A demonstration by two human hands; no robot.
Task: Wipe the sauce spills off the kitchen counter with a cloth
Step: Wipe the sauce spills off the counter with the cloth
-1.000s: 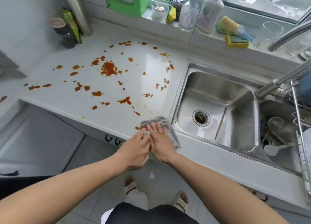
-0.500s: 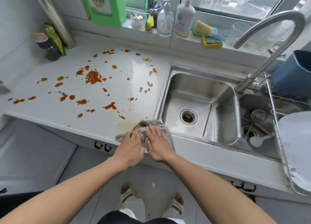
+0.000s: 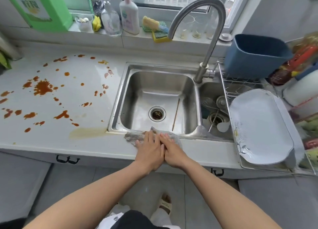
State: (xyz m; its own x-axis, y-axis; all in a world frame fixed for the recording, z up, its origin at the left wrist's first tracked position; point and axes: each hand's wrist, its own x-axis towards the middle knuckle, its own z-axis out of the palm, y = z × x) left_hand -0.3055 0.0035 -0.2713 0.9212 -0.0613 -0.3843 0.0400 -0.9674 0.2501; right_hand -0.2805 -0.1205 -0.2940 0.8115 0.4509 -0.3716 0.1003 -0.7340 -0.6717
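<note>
Counter (image 3: 51, 142), white: orange-brown sauce spills (image 3: 42, 87) scattered across L half; pale smear (image 3: 86, 132) nr front edge.
Cloth (image 3: 133, 137), grey: on counter front lip, at sink (image 3: 118, 97) rim.
L hand (image 3: 149, 151), R hand (image 3: 172, 151): side by side, touching, fingers flat & extended, pressing cloth down.
Faucet (image 3: 206, 39): behind basin.

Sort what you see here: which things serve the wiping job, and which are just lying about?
Job: cloth, left hand, right hand, sauce spills, counter.
Lying about: chopstick, plate, sponge, blue bin.
</note>
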